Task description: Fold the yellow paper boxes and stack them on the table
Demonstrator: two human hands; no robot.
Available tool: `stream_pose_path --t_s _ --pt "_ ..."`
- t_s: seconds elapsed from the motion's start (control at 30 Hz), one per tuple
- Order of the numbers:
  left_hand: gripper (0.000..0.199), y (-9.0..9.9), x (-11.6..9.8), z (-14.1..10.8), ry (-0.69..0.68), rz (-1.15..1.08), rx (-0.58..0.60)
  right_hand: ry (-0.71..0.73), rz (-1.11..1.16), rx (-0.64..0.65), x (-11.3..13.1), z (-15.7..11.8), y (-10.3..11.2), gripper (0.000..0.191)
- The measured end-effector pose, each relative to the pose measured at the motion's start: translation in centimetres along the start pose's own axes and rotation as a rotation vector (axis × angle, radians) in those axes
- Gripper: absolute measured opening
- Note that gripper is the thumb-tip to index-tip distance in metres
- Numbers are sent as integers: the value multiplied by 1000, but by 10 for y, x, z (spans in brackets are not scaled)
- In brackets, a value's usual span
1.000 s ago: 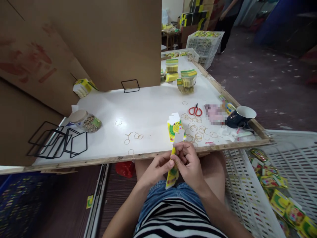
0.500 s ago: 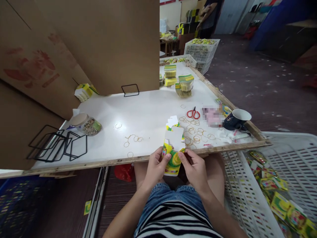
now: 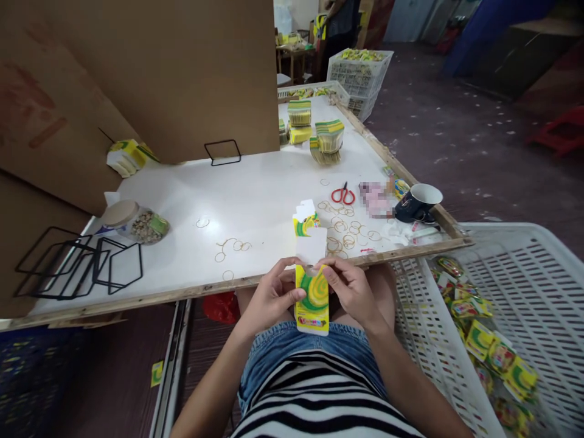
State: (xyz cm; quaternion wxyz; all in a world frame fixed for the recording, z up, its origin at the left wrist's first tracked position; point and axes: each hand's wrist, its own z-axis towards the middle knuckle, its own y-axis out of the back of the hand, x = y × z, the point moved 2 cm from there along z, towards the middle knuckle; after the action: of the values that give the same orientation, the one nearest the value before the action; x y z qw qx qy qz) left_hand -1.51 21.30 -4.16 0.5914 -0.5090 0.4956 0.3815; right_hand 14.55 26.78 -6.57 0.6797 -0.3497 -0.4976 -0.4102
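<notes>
A yellow and green printed carton (image 3: 312,301) with a white flap is held upright over my lap, at the table's front edge. My left hand (image 3: 275,295) grips its left side, thumb on the printed face. My right hand (image 3: 349,286) pinches its upper right edge near the notch under the flap. Just beyond it, another yellow-green carton piece (image 3: 306,224) with white tabs shows at the table edge; whether the two are joined I cannot tell. Thin rubber bands (image 3: 340,234) lie scattered to the right of it.
Red-handled scissors (image 3: 343,195), a dark mug (image 3: 418,202) and stacked cartons (image 3: 328,137) stand on the white table (image 3: 255,201). At left are a jar (image 3: 150,225) and black wire frames (image 3: 118,267). A white crate (image 3: 515,234) with packets is at right.
The carton now shows more of its printed face, lower and flatter toward me. My left hand has shifted left along its side. The whole view has shifted, with table items appearing further left and higher.
</notes>
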Motion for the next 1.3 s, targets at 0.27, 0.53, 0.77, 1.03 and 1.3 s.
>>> stream_pose_path --t_s 0.27,0.53,0.77,1.03,1.3 --pt "70 2 6 0 15 -30 -10 101 -32 -90 -5 8 -4 19" --pt "43 9 4 10 -34 188 -76 155 -40 -154 -4 14 3 27" --pt "39 11 9 10 -72 412 -129 -118 -47 54 -7 14 1 39" --pt "43 4 4 7 -49 291 -46 -75 -292 54 3 13 -1 28" --pt "45 0 6 7 -43 280 -122 -43 -424 5 -5 14 -4 32"
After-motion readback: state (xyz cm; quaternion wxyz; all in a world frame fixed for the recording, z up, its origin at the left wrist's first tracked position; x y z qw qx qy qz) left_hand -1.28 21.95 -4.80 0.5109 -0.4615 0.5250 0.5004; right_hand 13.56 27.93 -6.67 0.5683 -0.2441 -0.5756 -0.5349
